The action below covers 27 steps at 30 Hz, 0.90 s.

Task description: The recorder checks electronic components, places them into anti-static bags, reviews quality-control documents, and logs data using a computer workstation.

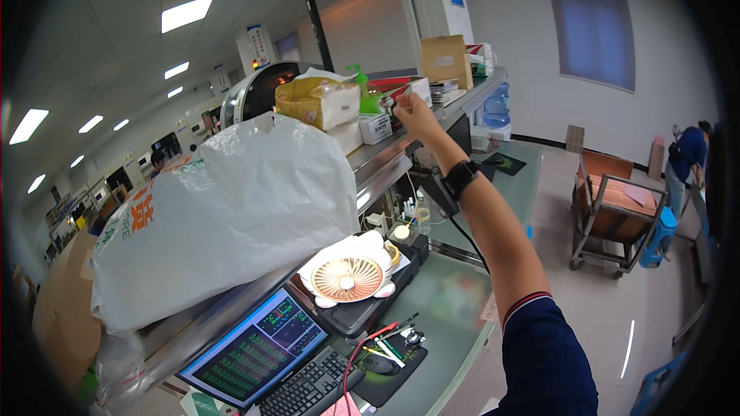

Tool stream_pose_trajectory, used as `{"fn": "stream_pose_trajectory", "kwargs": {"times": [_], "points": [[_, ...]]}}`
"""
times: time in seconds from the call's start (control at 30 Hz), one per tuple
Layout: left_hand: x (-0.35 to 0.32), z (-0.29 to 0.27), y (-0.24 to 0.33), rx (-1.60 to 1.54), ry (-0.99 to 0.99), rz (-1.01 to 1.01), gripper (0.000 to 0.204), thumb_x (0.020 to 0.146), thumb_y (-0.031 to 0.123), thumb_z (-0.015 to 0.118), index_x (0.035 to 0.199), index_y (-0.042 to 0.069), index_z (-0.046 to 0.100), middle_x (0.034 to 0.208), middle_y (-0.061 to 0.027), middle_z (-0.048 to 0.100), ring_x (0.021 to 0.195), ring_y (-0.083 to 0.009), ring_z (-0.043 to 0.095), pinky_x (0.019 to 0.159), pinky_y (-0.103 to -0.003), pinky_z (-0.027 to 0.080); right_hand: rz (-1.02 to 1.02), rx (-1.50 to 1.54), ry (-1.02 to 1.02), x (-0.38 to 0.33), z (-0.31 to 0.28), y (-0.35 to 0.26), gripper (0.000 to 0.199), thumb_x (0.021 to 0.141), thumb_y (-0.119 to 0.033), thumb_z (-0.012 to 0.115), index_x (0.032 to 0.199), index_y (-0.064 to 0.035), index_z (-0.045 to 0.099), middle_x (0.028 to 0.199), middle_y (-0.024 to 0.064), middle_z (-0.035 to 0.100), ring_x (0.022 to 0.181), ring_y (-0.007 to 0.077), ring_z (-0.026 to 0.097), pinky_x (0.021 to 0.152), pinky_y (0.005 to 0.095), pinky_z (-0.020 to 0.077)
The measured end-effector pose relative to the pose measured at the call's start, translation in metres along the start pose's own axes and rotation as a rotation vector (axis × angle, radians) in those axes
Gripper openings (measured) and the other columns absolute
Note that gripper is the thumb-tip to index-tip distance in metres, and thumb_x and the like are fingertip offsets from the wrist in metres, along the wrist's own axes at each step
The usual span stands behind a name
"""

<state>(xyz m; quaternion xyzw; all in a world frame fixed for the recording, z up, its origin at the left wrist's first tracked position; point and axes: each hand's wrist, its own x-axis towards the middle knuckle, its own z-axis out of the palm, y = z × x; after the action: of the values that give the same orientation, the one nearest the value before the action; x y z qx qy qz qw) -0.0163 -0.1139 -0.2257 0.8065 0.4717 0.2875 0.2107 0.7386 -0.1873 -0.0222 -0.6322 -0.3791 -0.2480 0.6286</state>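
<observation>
A factory or test workshop floor, shown by long rows of ceiling strip lights [186, 13], a workbench [455, 300] with a monitor [258, 350] full of readouts, a metal shelf [385, 150] stacked with boxes, and a wheeled trolley [613, 212] on the bare floor

Bright ceiling panels [187, 12], fisheye-bent edges, dark rim.

Metal shelf [385, 150], white plastic bag [223, 216], tissue pack [320, 102], boxes [447, 58]
</observation>
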Motion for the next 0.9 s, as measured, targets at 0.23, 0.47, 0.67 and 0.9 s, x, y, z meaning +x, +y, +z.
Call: {"fn": "stream_pose_trajectory", "kwargs": {"times": [0.23, 0.47, 0.67, 0.9], "points": [[-0.027, -0.001, 0.025, 0.089, 0.043, -0.248, 0.02, 0.096, 0.011, 0.059, 0.107, -0.005, 0.064, 0.098, -0.0199, 0.069, 0.089, -0.0326, 0.066, 0.08, -0.039, 0.05, -0.083, -0.144, -0.187, 0.044, 0.024, 0.044, 0.035, 0.085, -0.014, 0.068, 0.119, -0.0067, 0.061, 0.101, 0.0133, 0.068, 0.09, 0.0252, 0.065, 0.079, 0.0357, 0.0504], [-0.026, 0.02, 0.005, 0.128, 0.006, -0.243, 0.023, 0.096, 0.012, 0.059, 0.11, -0.006, 0.065, 0.102, -0.0196, 0.069, 0.093, -0.03, 0.066, 0.085, -0.038, 0.05, -0.102, -0.125, -0.039, 0.06, -0.013, 0.048, 0.031, 0.084, -0.019, 0.072, 0.11, -0.0064, 0.063, 0.099, 0.0118, 0.069, 0.088, 0.0196, 0.067, 0.077, 0.031, 0.0519], [-0.021, 0.033, 0.006, 0.05, -0.012, -0.216, 0.024, 0.096, 0.012, 0.06, 0.112, -0.005, 0.065, 0.104, -0.0184, 0.069, 0.097, -0.0286, 0.065, 0.088, -0.037, 0.05, -0.008, 0.072, -0.046, -0.043, -0.084, 0.003, 0.033, 0.089, -0.005, 0.067, 0.12, -0.0041, 0.055, 0.093, 0.0035, 0.067, 0.085, 0.009, 0.061, 0.075, 0.0233, 0.0493], [0.0, 0.032, -0.002, 0.006, -0.186, -0.131, 0.021, 0.095, 0.009, 0.06, 0.112, -0.001, 0.065, 0.106, -0.0161, 0.07, 0.099, -0.027, 0.065, 0.088, -0.036, 0.05, 0.496, 0.046, -0.727, -0.366, -0.072, 0.003, 0.04, 0.082, -0.003, 0.069, 0.121, -0.0069, 0.057, 0.11, 0.0017, 0.061, 0.101, 0.0142, 0.061, 0.09, 0.0308, 0.0508]]}}
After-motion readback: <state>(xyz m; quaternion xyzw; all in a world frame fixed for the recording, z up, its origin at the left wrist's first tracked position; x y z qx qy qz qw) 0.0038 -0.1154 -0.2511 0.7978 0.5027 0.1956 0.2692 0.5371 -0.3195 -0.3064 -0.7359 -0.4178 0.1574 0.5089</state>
